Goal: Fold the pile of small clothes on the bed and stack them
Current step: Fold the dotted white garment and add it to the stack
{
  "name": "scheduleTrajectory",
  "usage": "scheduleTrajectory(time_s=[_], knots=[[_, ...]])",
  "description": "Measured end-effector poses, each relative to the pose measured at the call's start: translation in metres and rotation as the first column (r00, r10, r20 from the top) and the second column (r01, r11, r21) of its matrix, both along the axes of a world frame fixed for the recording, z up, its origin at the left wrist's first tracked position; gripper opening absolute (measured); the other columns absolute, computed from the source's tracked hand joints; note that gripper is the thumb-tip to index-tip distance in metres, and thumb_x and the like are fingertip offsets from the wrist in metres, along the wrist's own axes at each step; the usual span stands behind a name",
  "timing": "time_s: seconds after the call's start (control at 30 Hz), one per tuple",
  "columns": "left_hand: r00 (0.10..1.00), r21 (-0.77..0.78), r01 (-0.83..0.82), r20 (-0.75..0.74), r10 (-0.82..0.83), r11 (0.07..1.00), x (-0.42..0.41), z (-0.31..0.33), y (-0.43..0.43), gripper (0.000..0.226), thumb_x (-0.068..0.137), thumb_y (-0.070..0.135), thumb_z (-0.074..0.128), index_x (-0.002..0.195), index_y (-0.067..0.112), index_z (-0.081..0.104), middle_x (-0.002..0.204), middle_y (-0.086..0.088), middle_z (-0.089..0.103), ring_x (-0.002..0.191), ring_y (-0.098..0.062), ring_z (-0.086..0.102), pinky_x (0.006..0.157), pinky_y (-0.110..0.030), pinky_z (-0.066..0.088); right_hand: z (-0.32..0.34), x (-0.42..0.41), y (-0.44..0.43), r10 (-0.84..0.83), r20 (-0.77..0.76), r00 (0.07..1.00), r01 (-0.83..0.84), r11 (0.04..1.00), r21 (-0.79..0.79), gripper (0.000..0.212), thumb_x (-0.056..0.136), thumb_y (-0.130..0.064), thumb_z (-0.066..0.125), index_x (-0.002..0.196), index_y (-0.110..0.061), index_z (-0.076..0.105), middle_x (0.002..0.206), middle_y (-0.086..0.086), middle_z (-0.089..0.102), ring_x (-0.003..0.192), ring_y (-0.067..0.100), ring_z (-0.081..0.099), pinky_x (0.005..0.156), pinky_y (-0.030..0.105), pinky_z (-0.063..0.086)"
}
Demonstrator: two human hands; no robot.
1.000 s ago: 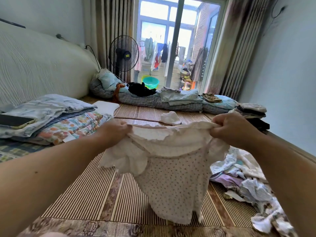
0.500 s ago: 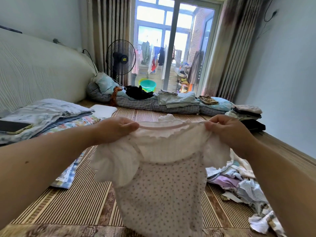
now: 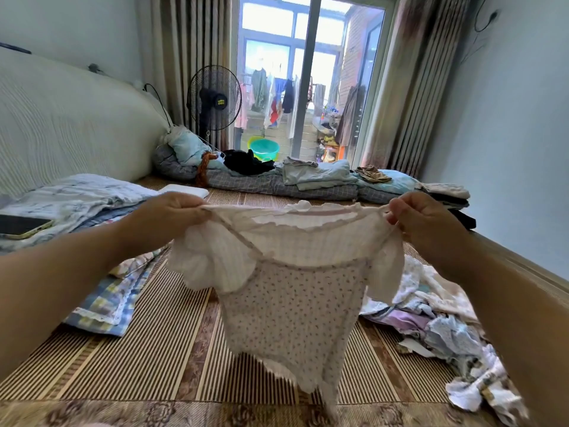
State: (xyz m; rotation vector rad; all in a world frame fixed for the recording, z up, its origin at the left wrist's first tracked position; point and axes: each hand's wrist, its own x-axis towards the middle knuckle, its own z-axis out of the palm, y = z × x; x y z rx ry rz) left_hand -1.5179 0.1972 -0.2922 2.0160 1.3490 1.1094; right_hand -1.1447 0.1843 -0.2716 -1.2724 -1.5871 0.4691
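The small top point(image 3: 292, 303) hangs in the air over the middle of the bed point(image 3: 138, 349), spread out between both hands. The left hand point(image 3: 166, 215) pinches the left shoulder seam and the right hand point(image 3: 421, 223) pinches the right one, so each grip is clamped on fabric at the neckline's outer ends.

The relation that matters is this: the shoulder line runs level from left to right between the two grips, while the top's long axis drops straight down from them. The ruffled sleeves flop just beneath the hands. The dotted body tapers to a hem that hovers above the striped mat near the bed's near edge; whether the hem touches it is hard to tell. Neither hand is nearer, since each holds one end.

The next move likely calls for lowering both grips together so the body lies flat on the bare mat directly below.

The unfolded pile point(image 3: 431, 318) sprawls along the bed's right edge, closer to the right hand. A folded stack point(image 3: 446, 195) sits at the far right corner. A checked cloth point(image 3: 104, 306) and a phone point(image 3: 21, 226) lie toward the left edge.
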Motion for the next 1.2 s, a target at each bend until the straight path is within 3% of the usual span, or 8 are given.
scheduleTrajectory(time_s=[0.07, 0.2, 0.33, 0.57, 0.83, 0.97, 1.1, 1.2], knots=[[0.984, -0.022, 0.089, 0.16, -0.085, 0.996, 0.002, 0.004, -0.003, 0.042, 0.066, 0.049, 0.061, 0.084, 0.011, 0.07, 0.082, -0.014, 0.066, 0.075, -0.023, 0.06, 0.07, -0.036, 0.046, -0.001, -0.004, -0.002, 0.026, -0.111, 0.994, -0.025, 1.0, 0.011, 0.026, 0.1, -0.031, 0.045, 0.078, -0.022, 0.056, 0.074, 0.0, 0.058, 0.065, 0.014, 0.05, 0.07, 0.039, 0.043], [0.914, -0.041, 0.146, 0.388, -0.119, 0.988, 0.011, 0.015, -0.002, 0.016, 0.086, 0.02, 0.056, 0.09, 0.007, 0.064, 0.084, -0.013, 0.062, 0.069, -0.016, 0.06, 0.061, -0.025, 0.05, 0.005, -0.014, -0.007, -0.088, -0.05, 0.995, 0.093, 0.989, 0.116, 0.029, 0.102, -0.03, 0.04, 0.077, -0.022, 0.052, 0.069, -0.005, 0.05, 0.043, -0.007, 0.044, 0.046, 0.009, 0.035], [0.912, -0.153, 0.123, 0.407, -0.051, 0.981, 0.006, 0.007, 0.01, 0.025, 0.071, 0.022, 0.056, 0.089, 0.008, 0.067, 0.078, -0.011, 0.066, 0.067, -0.018, 0.062, 0.061, -0.025, 0.05, 0.006, -0.019, 0.004, -0.015, -0.002, 1.0, 0.015, 1.0, 0.002, 0.028, 0.099, -0.032, 0.045, 0.079, -0.019, 0.058, 0.075, -0.002, 0.054, 0.062, 0.004, 0.05, 0.059, 0.02, 0.04], [0.993, -0.414, -0.073, 0.056, 0.105, 0.907, -0.014, -0.074, 0.071, 0.017, 0.093, 0.01, 0.057, 0.084, 0.003, 0.07, 0.078, -0.013, 0.067, 0.067, -0.018, 0.062, 0.058, -0.024, 0.05, -0.056, -0.034, 0.062, 0.103, 0.366, 0.925, -0.008, 0.968, -0.252, 0.05, 0.07, -0.067, 0.04, 0.081, -0.021, 0.056, 0.082, -0.003, 0.058, 0.073, 0.01, 0.053, 0.057, 0.026, 0.036], [0.952, -0.46, -0.274, -0.257, 0.169, 0.845, -0.017, -0.178, 0.148, 0.015, 0.095, 0.025, 0.057, 0.093, 0.019, 0.07, 0.095, -0.005, 0.068, 0.088, -0.019, 0.063, 0.075, -0.029, 0.05, -0.164, -0.055, 0.171, 0.107, 0.413, 0.905, 0.092, 0.896, -0.434, 0.032, 0.078, -0.034, 0.077, 0.105, -0.023, 0.063, 0.08, -0.007, 0.057, 0.071, 0.007, 0.055, 0.058, 0.02, 0.042], [0.895, -0.426, -0.423, -0.335, 0.295, 0.799, -0.014, -0.201, 0.166, 0.019, 0.093, 0.031, 0.059, 0.106, 0.022, 0.069, 0.097, 0.002, 0.065, 0.084, -0.013, 0.059, 0.068, -0.026, 0.046, -0.21, -0.054, 0.202, 0.02, 0.371, 0.929, 0.168, 0.867, -0.47, 0.041, 0.084, -0.02, 0.07, 0.123, -0.018, 0.057, 0.091, 0.001, 0.064, 0.09, 0.022, 0.062, 0.082, 0.033, 0.049], [0.893, -0.548, -0.443, -0.338, 0.296, 0.709, -0.014, -0.217, 0.162, 0.031, 0.087, 0.043, 0.066, 0.108, 0.02, 0.065, 0.1, 0.001, 0.065, 0.081, -0.01, 0.057, 0.067, -0.027, 0.046, -0.232, -0.04, 0.195, -0.049, 0.432, 0.901, 0.27, 0.841, -0.468, 0.043, 0.09, -0.033, 0.062, 0.127, -0.012, 0.056, 0.118, 0.009, 0.065, 0.109, 0.027, 0.059, 0.09, 0.034, 0.045], [0.831, -0.535, -0.512, -0.508, 0.229, 0.671, -0.018, -0.222, 0.151, 0.053, 0.077, 0.045, 0.076, 0.119, 0.017, 0.059, 0.118, -0.003, 0.063, 0.098, -0.017, 0.059, 0.078, -0.027, 0.048, -0.238, -0.028, 0.171, 0.066, 0.435, 0.898, 0.229, 0.773, -0.591, 0.032, 0.086, -0.04, 0.067, 0.108, -0.015, 0.066, 0.103, 0.005, 0.068, 0.094, 0.02, 0.063, 0.077, 0.03, 0.047]])
